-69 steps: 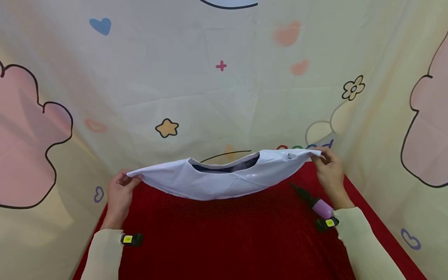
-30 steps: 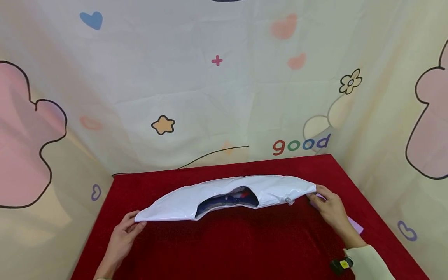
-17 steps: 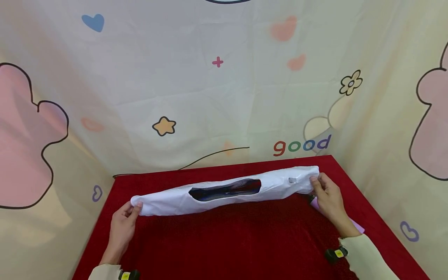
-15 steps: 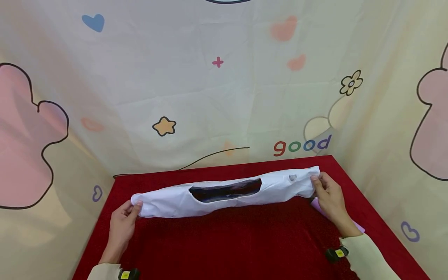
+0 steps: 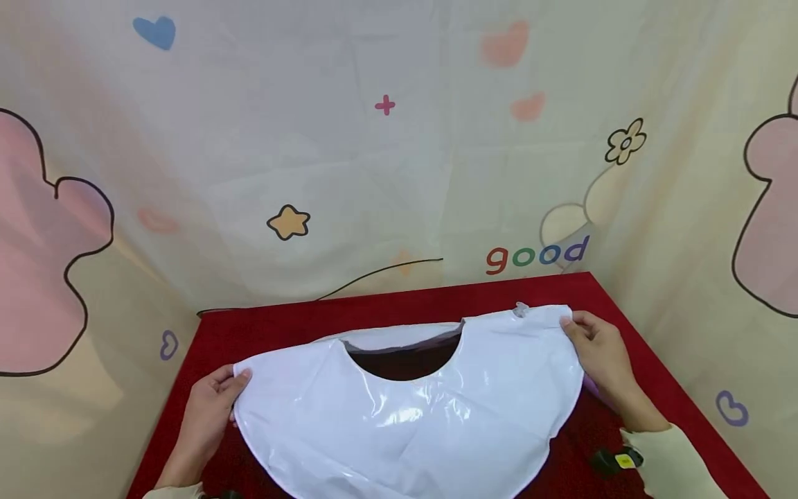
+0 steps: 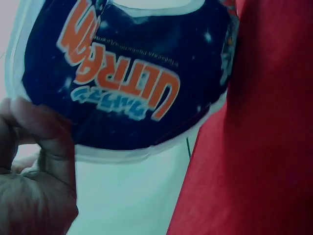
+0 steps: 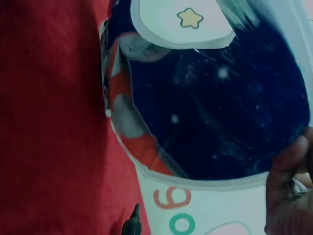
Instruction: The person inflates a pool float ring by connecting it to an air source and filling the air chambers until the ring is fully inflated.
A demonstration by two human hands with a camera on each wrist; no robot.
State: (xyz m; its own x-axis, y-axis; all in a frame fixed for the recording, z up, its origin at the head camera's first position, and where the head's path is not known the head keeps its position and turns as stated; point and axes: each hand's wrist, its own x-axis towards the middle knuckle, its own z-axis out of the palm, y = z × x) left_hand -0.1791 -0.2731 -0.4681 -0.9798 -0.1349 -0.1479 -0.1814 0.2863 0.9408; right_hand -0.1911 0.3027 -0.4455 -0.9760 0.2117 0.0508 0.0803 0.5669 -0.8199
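Note:
A flat, limp swim ring (image 5: 405,436) is stretched between both hands over the red table. Its plain glossy white face is turned toward the head camera, with the round hole near the top. My left hand (image 5: 206,412) pinches its left edge between thumb and fingers; my right hand (image 5: 605,357) pinches the upper right corner. A small clear valve (image 5: 521,310) sticks up near the right hand. In the left wrist view, the far side's dark blue print (image 6: 129,83) carries orange ULTRAMAN lettering. Orange and grey print also shows along the ring (image 7: 220,112) in the right wrist view.
A purple hand pump (image 5: 595,391) lies on the red cloth (image 5: 262,326), mostly hidden behind the ring and right arm; its dark nozzle (image 7: 132,224) shows in the right wrist view. A patterned curtain (image 5: 399,173) encloses the back and sides.
The ring, a narrow folded band half a second ago, is now tipped so its white face spreads broadly toward the head camera. Both hands keep their hold; earlier they lowered it from near the back curtain.

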